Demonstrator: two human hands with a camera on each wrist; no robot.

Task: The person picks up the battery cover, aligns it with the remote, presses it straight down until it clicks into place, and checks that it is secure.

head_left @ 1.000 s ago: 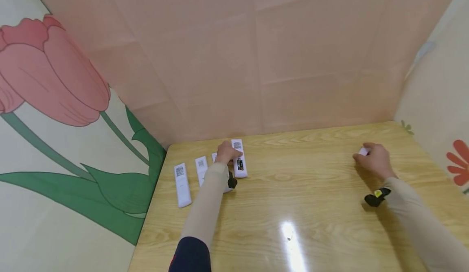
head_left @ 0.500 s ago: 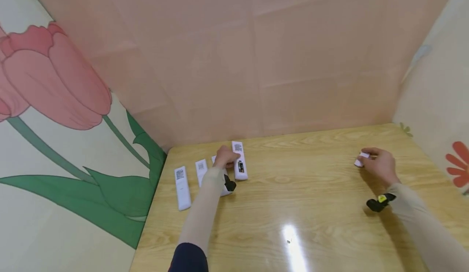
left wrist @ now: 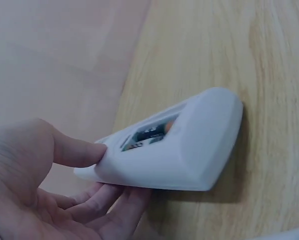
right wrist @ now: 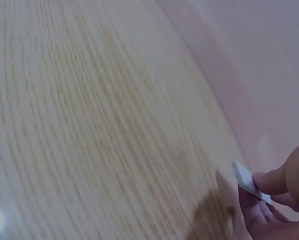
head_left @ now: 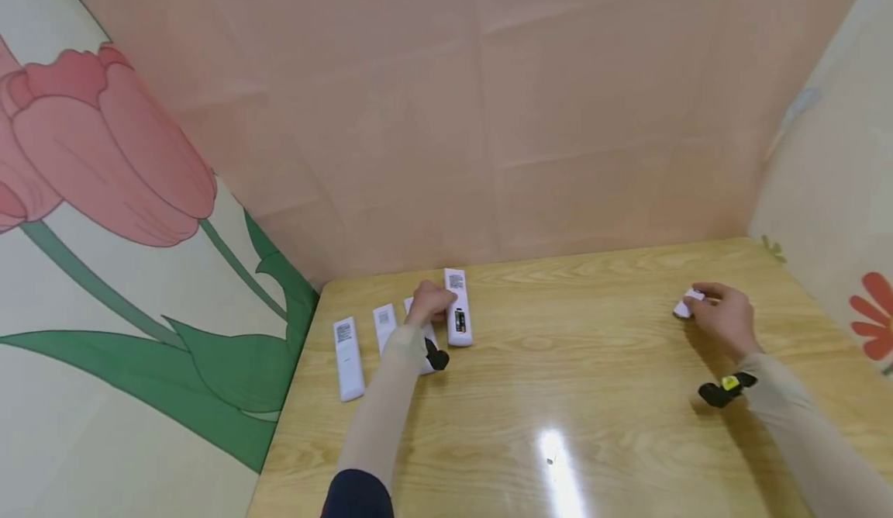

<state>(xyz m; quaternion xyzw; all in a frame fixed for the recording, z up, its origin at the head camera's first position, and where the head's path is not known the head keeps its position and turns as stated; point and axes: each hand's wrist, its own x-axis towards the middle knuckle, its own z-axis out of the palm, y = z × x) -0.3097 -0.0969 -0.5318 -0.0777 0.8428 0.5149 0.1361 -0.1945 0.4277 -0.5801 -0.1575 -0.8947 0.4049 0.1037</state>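
My left hand (head_left: 429, 302) grips a white remote control (head_left: 459, 332) near the back of the table. In the left wrist view its thumb presses the remote's back and the other fingers (left wrist: 127, 207) lie along its side and under it. The remote's battery compartment (left wrist: 149, 134) has no cover, and batteries show inside. Far to the right, my right hand (head_left: 725, 318) pinches a small white battery cover (head_left: 687, 304) above the table. In the right wrist view the battery cover (right wrist: 247, 180) sits between thumb and fingers.
Left of the gripped remote, more white remotes lie in a row: one at the far left (head_left: 348, 359), another beside it (head_left: 384, 322), and one (head_left: 431, 359) partly hidden by my left forearm. A pink wall covering (head_left: 558, 192) borders the wooden table's (head_left: 593, 378) back edge.
My right hand has lifted and turned the battery cover slightly, so more of it shows. The left hand stays at the remote, with barely any movement. The head view has shifted a little.
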